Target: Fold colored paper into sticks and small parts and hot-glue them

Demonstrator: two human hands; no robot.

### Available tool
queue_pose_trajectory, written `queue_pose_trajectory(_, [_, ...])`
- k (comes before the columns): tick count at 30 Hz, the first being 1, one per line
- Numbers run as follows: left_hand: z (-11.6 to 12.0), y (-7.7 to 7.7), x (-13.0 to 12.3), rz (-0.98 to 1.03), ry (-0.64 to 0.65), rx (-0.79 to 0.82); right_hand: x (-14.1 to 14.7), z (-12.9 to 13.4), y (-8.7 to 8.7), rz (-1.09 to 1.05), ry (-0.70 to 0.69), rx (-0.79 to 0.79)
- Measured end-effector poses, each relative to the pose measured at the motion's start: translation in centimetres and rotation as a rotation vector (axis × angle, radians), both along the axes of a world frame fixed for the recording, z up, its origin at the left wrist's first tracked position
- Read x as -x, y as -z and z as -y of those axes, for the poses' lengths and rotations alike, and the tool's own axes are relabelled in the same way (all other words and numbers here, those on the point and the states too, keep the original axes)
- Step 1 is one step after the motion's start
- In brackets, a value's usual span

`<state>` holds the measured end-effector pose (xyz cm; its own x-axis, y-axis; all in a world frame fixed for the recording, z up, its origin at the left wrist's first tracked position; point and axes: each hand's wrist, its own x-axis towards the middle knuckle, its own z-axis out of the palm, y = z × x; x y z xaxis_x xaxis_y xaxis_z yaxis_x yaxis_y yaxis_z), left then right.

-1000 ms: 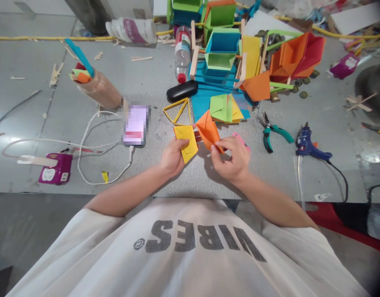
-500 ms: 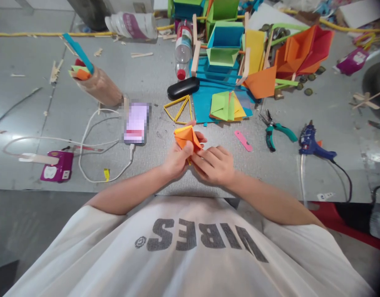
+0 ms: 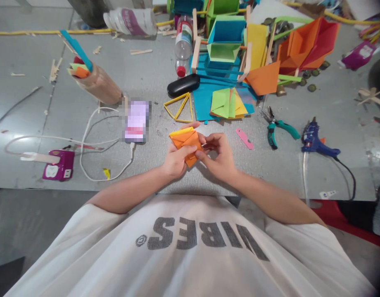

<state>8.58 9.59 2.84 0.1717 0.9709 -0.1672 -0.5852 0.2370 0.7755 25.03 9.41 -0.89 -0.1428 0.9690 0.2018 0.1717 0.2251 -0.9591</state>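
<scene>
A folded orange paper piece (image 3: 190, 142) with a yellow layer along its top edge is held in front of my body, above the table. My left hand (image 3: 176, 159) grips it from the left, thumb across its face and fingers behind. My right hand (image 3: 219, 154) pinches its right edge between thumb and fingers. Beyond the hands lie a yellow triangular stick frame (image 3: 180, 109) and a stack of green and yellow folded papers (image 3: 223, 103) on a blue sheet (image 3: 200, 105).
Right of my hands lie a pink cutter (image 3: 244, 138), pliers (image 3: 279, 127) and a blue glue gun (image 3: 317, 142). To the left are a phone (image 3: 137, 121) with a white cable and a purple power bank (image 3: 58, 165). Colourful paper wheels (image 3: 225, 37) stand at the back.
The orange paper has turned and shows a longer, flatter face reaching lower. My right hand has opened its curl and moved its thumb onto the paper's right edge.
</scene>
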Motion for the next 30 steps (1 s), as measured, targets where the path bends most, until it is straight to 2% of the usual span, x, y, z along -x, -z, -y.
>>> queue_pose_trajectory(2, [0.1, 0.3, -0.2, 0.032, 0.008, 0.011, 0.4, -0.2, 0.1, -0.143, -0.046, 0.132])
queue_pose_trajectory(5, [0.2, 0.6, -0.3, 0.049, 0.051, 0.019, 0.2, -0.7, 0.1, -0.246, -0.041, 0.224])
queue_pose_trajectory(7, [0.2, 0.3, -0.2, 0.046, 0.084, 0.0, -0.6, -1.3, -0.1, -0.251, 0.002, 0.216])
queue_pose_trajectory(10, [-0.5, -0.5, 0.7, 0.064, 0.106, -0.091, -2.4, -2.6, -0.6, -0.164, 0.054, 0.115])
queue_pose_trajectory(12, [-1.4, -1.0, 1.7, 0.103, 0.171, -0.102, -3.8, -3.3, -1.1, -0.052, 0.006, 0.032])
queue_pose_trajectory(15, [-2.9, -0.8, 3.0, 0.085, 0.427, 0.029, -5.2, -3.9, -1.7, 0.103, -0.187, -0.1])
queue_pose_trajectory(19, [-3.6, 0.8, 3.8, -0.146, 0.796, 0.137, -5.2, -4.0, -2.0, 0.244, -0.421, -0.354])
queue_pose_trajectory(20, [-3.5, 1.1, 3.8, -0.195, 0.869, 0.139, -5.0, -3.9, -2.0, 0.26, -0.445, -0.385])
queue_pose_trajectory(22, [-3.2, 1.5, 3.6, -0.252, 0.948, 0.12, -4.6, -3.5, -2.0, 0.272, -0.395, -0.381])
queue_pose_trajectory(24, [-3.0, 1.6, 3.3, -0.255, 0.945, 0.087, -4.1, -3.2, -1.9, 0.28, -0.245, -0.298])
queue_pose_trajectory(26, [-3.0, 1.4, 3.0, -0.252, 0.862, 0.025, -3.9, -3.0, -1.8, 0.288, -0.095, -0.146])
queue_pose_trajectory(30, [-3.1, 1.2, 2.7, -0.377, 0.608, -0.081, -4.1, -3.4, -1.7, 0.264, 0.006, 0.159])
